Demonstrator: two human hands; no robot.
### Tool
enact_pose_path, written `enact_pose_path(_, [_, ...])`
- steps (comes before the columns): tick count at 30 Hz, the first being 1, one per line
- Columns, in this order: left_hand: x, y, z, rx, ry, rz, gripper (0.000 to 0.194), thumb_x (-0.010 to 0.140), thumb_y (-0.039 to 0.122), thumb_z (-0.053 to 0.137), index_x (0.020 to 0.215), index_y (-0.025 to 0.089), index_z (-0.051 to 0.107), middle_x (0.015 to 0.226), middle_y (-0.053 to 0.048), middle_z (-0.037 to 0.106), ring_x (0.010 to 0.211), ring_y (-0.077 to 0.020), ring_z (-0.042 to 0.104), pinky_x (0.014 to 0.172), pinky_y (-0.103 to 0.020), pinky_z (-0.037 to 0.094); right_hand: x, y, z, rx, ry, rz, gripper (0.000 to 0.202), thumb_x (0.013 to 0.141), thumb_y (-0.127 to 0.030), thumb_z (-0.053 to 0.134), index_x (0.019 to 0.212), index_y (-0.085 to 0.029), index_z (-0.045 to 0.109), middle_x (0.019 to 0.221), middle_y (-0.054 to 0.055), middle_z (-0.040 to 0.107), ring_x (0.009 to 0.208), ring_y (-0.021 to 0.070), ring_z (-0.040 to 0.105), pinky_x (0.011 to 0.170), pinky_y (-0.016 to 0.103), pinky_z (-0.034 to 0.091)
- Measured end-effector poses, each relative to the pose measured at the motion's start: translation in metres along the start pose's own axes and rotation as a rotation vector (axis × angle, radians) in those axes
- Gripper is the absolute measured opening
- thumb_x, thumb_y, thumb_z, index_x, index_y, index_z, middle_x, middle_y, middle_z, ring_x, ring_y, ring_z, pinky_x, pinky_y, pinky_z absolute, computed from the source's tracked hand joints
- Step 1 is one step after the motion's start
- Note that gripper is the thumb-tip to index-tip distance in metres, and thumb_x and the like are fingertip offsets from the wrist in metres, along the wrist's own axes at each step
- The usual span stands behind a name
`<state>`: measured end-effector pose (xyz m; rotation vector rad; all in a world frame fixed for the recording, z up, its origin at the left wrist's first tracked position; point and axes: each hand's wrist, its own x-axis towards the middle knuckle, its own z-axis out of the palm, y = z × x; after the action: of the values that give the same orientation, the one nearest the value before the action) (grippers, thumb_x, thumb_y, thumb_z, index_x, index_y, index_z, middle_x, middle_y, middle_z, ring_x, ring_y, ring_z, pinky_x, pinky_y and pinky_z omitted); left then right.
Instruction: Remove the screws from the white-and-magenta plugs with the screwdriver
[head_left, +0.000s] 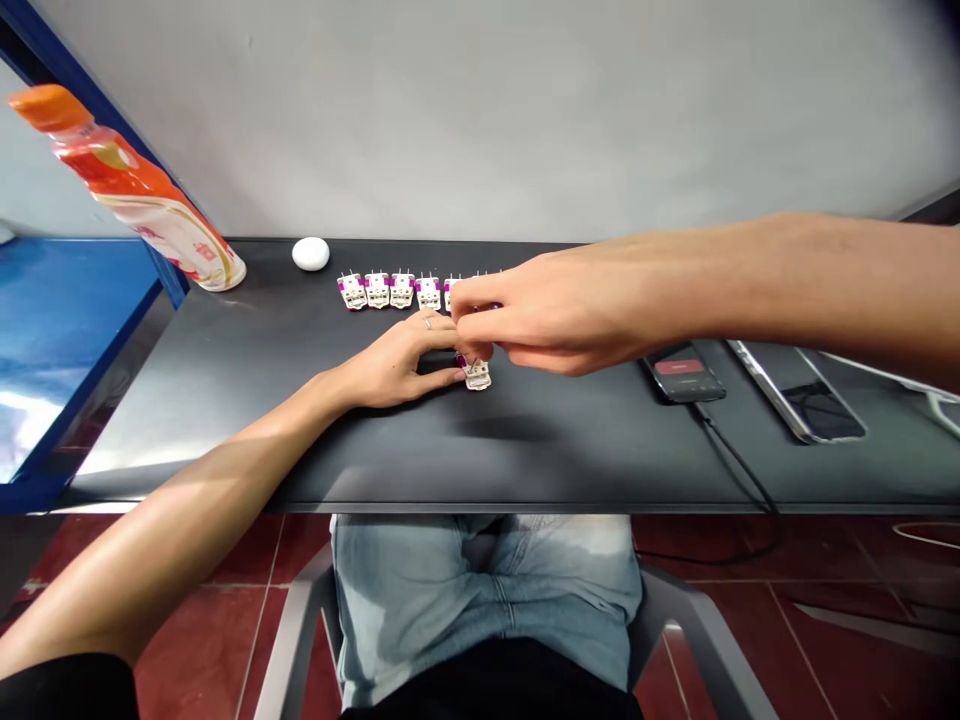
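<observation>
Pale grey wall [480, 120] stands behind a dark desk [225, 400], which I inspect through the head camera. One small white-and-purple part [478, 380] sits on the desk between the two hands, nearer to me than a row of similar parts [377, 291]. I note the left hand [390, 365] low on the surface, thumb touching the part's left side; its other fingertips run behind the right hand, so I cannot confirm a grip. I find the right hand [559, 318] above, fingers curled down at the part's far end; whether they pinch anything I cannot tell. At left I record an orange-capped bottle [161, 205] and a white rounded object [310, 254]; at right, two phones [684, 368], one attached to a black cable [735, 455].
</observation>
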<state>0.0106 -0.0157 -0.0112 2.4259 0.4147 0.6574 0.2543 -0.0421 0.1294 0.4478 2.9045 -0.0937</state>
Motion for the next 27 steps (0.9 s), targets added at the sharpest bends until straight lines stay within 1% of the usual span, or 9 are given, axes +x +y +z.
enact_pose_path(3, [0.001,0.000,0.000,-0.005,0.022,0.030,0.023,0.113,0.037,0.073,0.126,0.023,0.085,0.124,-0.009,0.088,0.117,-0.0274,0.081,0.112,-0.041,0.062,-0.002,-0.002,-0.002,-0.007,-0.001,0.028,0.049,0.105,-0.007,0.053,0.151,-0.021,0.063,0.128,0.008,0.067,0.079,0.0142,0.054,0.068,0.031,0.038])
enact_pose_path(7, [0.001,-0.001,0.002,-0.014,0.073,0.073,0.017,0.111,0.034,0.076,0.117,0.021,0.085,0.124,-0.010,0.088,0.118,-0.0264,0.082,0.113,-0.039,0.062,-0.006,-0.004,-0.006,0.024,0.038,0.040,0.044,0.104,-0.008,0.055,0.144,-0.022,0.067,0.127,0.007,0.066,0.076,0.0125,0.050,0.064,0.029,0.034])
enact_pose_path(11, [0.000,-0.002,0.002,-0.047,0.097,0.039,0.021,0.111,0.041,0.078,0.113,0.022,0.087,0.121,-0.011,0.089,0.117,-0.0277,0.083,0.114,-0.041,0.063,-0.009,-0.005,-0.008,0.020,0.062,0.052,0.039,0.106,-0.011,0.055,0.141,-0.023,0.067,0.125,0.006,0.067,0.072,0.0111,0.046,0.063,0.029,0.032])
enact_pose_path(13, [0.000,-0.001,0.001,-0.057,0.117,0.025,0.023,0.111,0.043,0.078,0.111,0.022,0.087,0.119,-0.011,0.090,0.115,-0.0278,0.084,0.112,-0.040,0.064,-0.011,-0.005,-0.008,0.013,0.076,0.043,0.044,0.104,-0.010,0.056,0.146,-0.023,0.065,0.126,0.007,0.067,0.069,0.0105,0.044,0.061,0.029,0.032])
enact_pose_path(15, [0.000,0.000,0.001,-0.051,0.137,0.020,0.022,0.112,0.040,0.076,0.109,0.021,0.086,0.116,-0.011,0.090,0.112,-0.0264,0.084,0.111,-0.039,0.064,-0.012,-0.004,-0.006,0.010,0.091,0.022,0.054,0.102,-0.008,0.058,0.153,-0.025,0.059,0.127,0.006,0.066,0.068,0.0102,0.044,0.060,0.028,0.031])
enact_pose_path(17, [0.000,0.002,0.000,-0.035,0.135,0.016,0.020,0.112,0.036,0.075,0.108,0.020,0.086,0.114,-0.009,0.089,0.109,-0.0245,0.083,0.111,-0.037,0.062,-0.013,-0.003,-0.004,0.012,0.110,-0.001,0.058,0.101,-0.008,0.058,0.156,-0.026,0.056,0.126,0.006,0.065,0.069,0.0102,0.045,0.061,0.027,0.033])
enact_pose_path(22, [-0.001,0.004,0.000,0.004,0.120,-0.018,0.017,0.112,0.029,0.069,0.111,0.021,0.085,0.114,-0.007,0.088,0.110,-0.0242,0.082,0.108,-0.036,0.063,-0.013,-0.001,0.003,-0.013,0.075,0.037,0.047,0.102,-0.008,0.054,0.147,-0.020,0.058,0.125,0.008,0.066,0.072,0.0123,0.048,0.065,0.030,0.036])
enact_pose_path(24, [-0.002,0.003,-0.001,0.011,0.122,-0.037,0.018,0.111,0.029,0.069,0.115,0.022,0.085,0.117,-0.008,0.088,0.112,-0.0250,0.081,0.109,-0.037,0.063,-0.013,-0.001,0.005,-0.017,0.059,0.055,0.039,0.103,-0.008,0.054,0.139,-0.020,0.062,0.126,0.008,0.066,0.074,0.0130,0.049,0.066,0.031,0.035])
enact_pose_path(27, [-0.002,0.002,-0.002,0.018,0.112,-0.037,0.018,0.109,0.030,0.072,0.118,0.022,0.085,0.118,-0.008,0.088,0.111,-0.0252,0.081,0.111,-0.038,0.062,-0.012,-0.001,0.009,-0.019,0.071,0.040,0.024,0.105,-0.012,0.055,0.125,-0.020,0.065,0.124,0.009,0.067,0.075,0.0139,0.050,0.067,0.031,0.036])
